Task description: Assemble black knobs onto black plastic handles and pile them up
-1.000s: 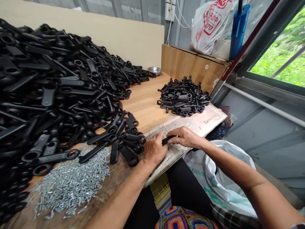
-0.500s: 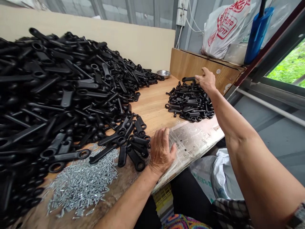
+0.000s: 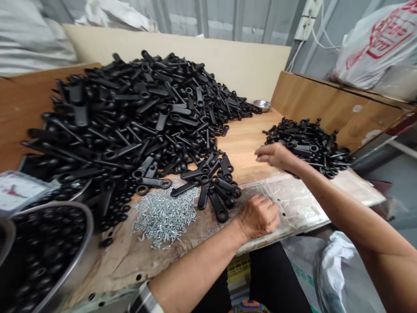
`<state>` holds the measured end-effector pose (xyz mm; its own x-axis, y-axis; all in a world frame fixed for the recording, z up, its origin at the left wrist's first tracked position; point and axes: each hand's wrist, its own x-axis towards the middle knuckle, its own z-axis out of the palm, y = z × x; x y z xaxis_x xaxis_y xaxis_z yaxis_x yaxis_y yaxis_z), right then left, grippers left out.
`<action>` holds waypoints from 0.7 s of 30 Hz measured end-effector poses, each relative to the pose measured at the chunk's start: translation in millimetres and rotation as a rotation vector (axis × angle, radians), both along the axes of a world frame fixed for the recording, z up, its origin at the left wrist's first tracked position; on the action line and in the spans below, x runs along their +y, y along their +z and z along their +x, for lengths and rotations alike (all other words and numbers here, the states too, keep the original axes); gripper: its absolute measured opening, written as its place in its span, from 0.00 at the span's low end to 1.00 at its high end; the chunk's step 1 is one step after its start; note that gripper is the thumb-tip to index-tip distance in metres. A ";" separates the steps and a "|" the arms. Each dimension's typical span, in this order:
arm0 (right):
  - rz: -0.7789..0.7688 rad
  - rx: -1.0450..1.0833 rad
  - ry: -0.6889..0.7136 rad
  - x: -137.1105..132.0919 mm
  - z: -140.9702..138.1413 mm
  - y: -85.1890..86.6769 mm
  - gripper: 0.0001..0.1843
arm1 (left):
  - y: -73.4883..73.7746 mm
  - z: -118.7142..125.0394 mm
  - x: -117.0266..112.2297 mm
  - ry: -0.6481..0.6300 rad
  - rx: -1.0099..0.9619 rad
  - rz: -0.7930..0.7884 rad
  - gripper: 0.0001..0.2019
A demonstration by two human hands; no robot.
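Observation:
My left hand [image 3: 259, 216] rests on the plastic-covered front of the wooden table [image 3: 247, 143], fingers curled under; what they hold, if anything, is hidden. It lies just right of a few loose black plastic handles [image 3: 217, 189]. My right hand [image 3: 274, 155] hovers over the bare wood, fingers drawn together and pointing left, between the big heap of black handles [image 3: 137, 113] and the small pile of black parts [image 3: 309, 143]. Nothing shows in it. A heap of small silver pins [image 3: 164, 215] lies left of my left hand.
A metal bowl of small black parts [image 3: 39, 252] stands at the near left, with a scale dial [image 3: 16, 189] behind it. A small steel dish [image 3: 262, 104] sits at the table's back. A wooden box [image 3: 332, 106] with a white bag [image 3: 378, 43] on it borders the right.
My right hand has come back from the small pile, without the black part it put there, to the middle of the table. The left hand has curled shut. The view has swung left.

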<state>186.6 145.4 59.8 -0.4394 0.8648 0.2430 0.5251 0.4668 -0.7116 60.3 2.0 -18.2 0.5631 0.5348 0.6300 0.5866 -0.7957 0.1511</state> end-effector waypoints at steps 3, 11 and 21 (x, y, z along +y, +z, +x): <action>-0.082 -0.310 0.339 -16.5 -42.3 -12.7 0.04 | 0.1 -0.3 -0.1 -0.010 -0.057 0.108 0.09; -0.239 -0.473 0.408 -46.4 -72.2 -35.6 0.08 | 2.2 -1.1 7.5 -0.024 -0.126 0.127 0.17; -0.436 0.042 0.096 -29.7 -8.6 -43.3 0.07 | 15.1 -19.3 22.3 0.293 -0.634 -0.098 0.13</action>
